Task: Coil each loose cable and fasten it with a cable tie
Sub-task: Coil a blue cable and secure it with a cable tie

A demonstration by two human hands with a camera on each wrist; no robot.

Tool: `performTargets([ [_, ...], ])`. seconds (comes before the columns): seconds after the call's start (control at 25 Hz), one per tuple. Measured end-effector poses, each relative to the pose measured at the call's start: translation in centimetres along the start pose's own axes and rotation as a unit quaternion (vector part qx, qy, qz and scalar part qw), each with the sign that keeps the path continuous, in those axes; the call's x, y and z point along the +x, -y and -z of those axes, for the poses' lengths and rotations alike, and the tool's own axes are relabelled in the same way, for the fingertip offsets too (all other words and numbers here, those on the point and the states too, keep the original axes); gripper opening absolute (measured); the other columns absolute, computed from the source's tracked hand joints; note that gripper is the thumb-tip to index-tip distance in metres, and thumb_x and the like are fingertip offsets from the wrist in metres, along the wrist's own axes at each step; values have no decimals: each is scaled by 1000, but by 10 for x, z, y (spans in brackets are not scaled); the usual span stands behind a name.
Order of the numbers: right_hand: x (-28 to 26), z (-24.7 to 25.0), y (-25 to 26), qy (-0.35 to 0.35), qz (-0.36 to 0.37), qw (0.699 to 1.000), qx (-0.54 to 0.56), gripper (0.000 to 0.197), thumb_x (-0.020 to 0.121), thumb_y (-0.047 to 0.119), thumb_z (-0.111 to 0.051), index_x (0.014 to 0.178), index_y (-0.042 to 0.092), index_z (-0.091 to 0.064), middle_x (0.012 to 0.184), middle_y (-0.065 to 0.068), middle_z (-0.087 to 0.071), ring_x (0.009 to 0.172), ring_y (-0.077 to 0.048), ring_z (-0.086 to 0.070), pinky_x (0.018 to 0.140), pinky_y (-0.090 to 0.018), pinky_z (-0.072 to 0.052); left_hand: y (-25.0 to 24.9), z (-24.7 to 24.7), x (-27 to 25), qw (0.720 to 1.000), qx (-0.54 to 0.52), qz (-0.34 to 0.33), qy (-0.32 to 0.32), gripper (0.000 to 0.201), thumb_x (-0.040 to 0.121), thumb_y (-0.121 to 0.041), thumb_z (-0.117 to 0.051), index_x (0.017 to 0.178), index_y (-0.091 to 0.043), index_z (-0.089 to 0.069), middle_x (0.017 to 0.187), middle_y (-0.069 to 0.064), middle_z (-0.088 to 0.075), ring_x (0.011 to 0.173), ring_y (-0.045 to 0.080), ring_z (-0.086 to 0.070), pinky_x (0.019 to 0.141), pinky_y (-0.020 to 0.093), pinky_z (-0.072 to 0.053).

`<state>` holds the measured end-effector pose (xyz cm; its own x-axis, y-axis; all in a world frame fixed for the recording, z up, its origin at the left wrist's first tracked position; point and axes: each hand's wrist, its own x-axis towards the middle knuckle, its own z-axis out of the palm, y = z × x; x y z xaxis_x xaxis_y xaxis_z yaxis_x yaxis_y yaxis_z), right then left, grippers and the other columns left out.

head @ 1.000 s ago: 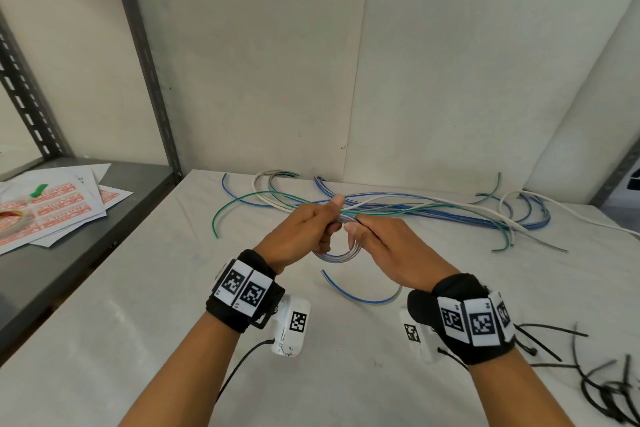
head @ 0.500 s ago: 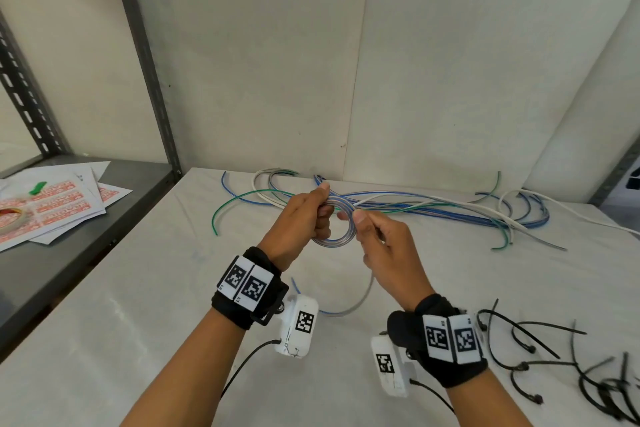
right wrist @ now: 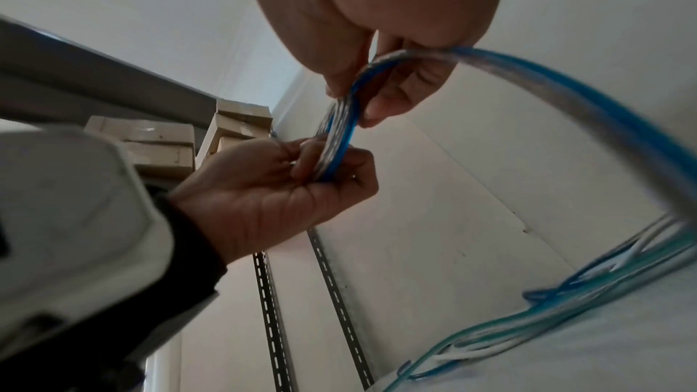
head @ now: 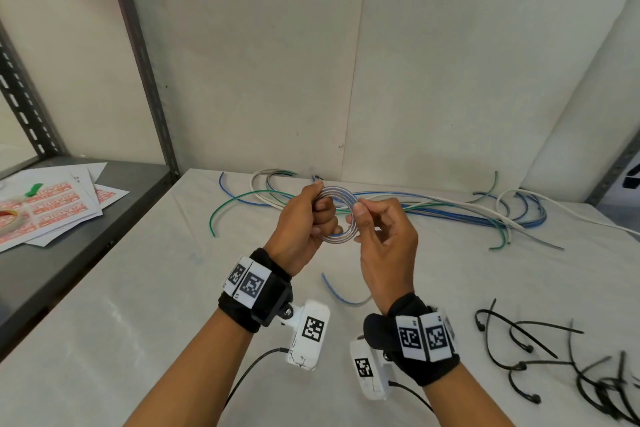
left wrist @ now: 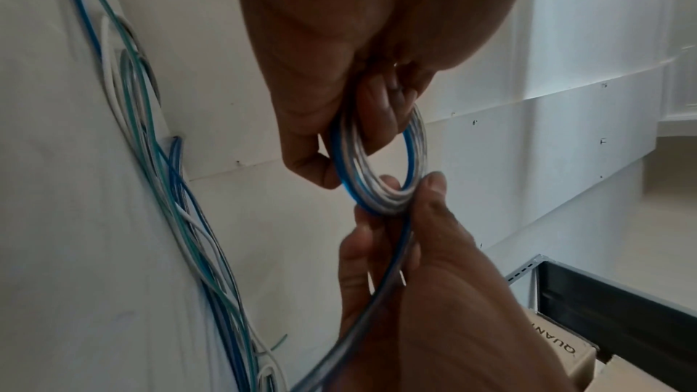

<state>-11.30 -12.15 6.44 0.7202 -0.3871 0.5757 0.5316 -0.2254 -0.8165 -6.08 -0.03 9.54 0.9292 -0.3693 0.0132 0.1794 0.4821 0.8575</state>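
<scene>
A small coil of clear, blue-striped cable (head: 337,238) is held upright above the white table (head: 138,322). My left hand (head: 320,198) grips its left side, thumb on top and fingers through the ring. My right hand (head: 360,215) pinches the right side between thumb and forefinger. The cable's loose tail (head: 341,296) runs down from my right hand to the table. In the left wrist view the coil (left wrist: 348,172) sits between my left hand (left wrist: 351,142) and my right hand (left wrist: 411,190). In the right wrist view the coil (right wrist: 337,142) stands edge-on between my right hand (right wrist: 356,103) and my left hand (right wrist: 324,160).
A tangle of loose blue, green and white cables (head: 450,210) lies along the back of the table by the wall. Several black cable ties (head: 519,340) are scattered at the front right. A grey shelf (head: 69,253) with printed sheets (head: 52,208) stands to the left.
Both hands have lifted the coil higher off the table. My right hand has come round to the coil's right side, and the tail on the table is shorter.
</scene>
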Motion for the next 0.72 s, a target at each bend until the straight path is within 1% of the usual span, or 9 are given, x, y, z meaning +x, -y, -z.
performTargets([
  [0.04, -3, -1, 1, 12, -11, 1000, 12, 8, 97, 16, -66, 97, 24, -68, 87, 11, -71, 82, -14, -69, 60, -35, -56, 0, 0, 0, 1000, -8, -3, -6, 46, 107, -31, -31, 63, -19, -30, 48, -7, -19, 40, 9, -18, 60, 32, -25],
  [0.12, -7, -3, 1, 26, -34, 998, 51, 20, 94, 10, -68, 104, 27, -68, 90, 5, -72, 84, -16, -70, 59, -29, -57, -1, 1, 0, 1000, -16, -9, -13, 45, 107, -31, -30, 63, -19, -30, 48, -6, -19, 40, 8, -18, 58, 30, -26],
  [0.2, -6, -4, 2, 18, -42, 996, 75, 25, 92, 6, -70, 106, 26, -69, 90, -2, -73, 82, -21, -71, 57, -27, -56, 0, 0, -1, 1000, -16, -10, -13, 46, 108, -32, -28, 63, -18, -31, 47, -6, -20, 39, 8, -19, 55, 28, -25],
  [0.28, -1, -3, 3, 21, -43, 995, 87, 25, 92, 5, -69, 107, 24, -71, 89, -6, -73, 81, -26, -70, 56, -27, -56, -1, 2, -1, 1000, 3, -11, -9, 46, 107, -29, -27, 63, -16, -33, 47, -5, -22, 40, 10, -23, 55, 28, -25],
  [0.36, 7, 6, 4, 57, -41, 995, 69, 23, 94, 5, -67, 110, 21, -72, 86, -5, -73, 80, -25, -69, 56, -27, -55, -5, 7, -3, 999, 53, -1, -3, 43, 102, -21, -26, 63, -11, -41, 47, -1, -28, 42, 16, -32, 60, 31, -33],
  [0.48, 21, 22, 6, 195, -17, 980, -24, 24, 95, 8, -66, 112, 22, -75, 86, 8, -72, 78, -11, -64, 56, -27, -53, -9, 14, -7, 980, 193, 23, 35, 44, 102, -19, -26, 70, -3, -52, 49, 7, -39, 47, 24, -45, 59, 32, -42],
  [0.56, 28, 29, 10, 283, 13, 954, -99, 23, 95, 10, -66, 112, 22, -76, 88, 20, -71, 81, -4, -64, 60, -18, -50, -6, 12, -9, 958, 280, 20, 53, 42, 103, -16, -25, 76, -2, -53, 50, 5, -43, 48, 22, -46, 60, 32, -43],
  [0.64, 32, 33, 12, 303, 38, 943, -134, 23, 95, 11, -66, 114, 21, -76, 89, 25, -70, 85, 1, -64, 65, -9, -46, -1, 9, -8, 953, 300, 18, 44, 37, 102, -13, -24, 79, -3, -51, 50, -5, -45, 48, 15, -42, 65, 34, -43],
  [0.72, 32, 33, 12, 286, 39, 949, -128, 23, 96, 12, -66, 116, 21, -75, 90, 20, -71, 84, -2, -65, 65, -10, -46, 1, 6, -7, 949, 313, 1, 23, 37, 103, -14, -25, 80, -2, -51, 52, -9, -45, 46, 10, -42, 70, 37, -43],
])
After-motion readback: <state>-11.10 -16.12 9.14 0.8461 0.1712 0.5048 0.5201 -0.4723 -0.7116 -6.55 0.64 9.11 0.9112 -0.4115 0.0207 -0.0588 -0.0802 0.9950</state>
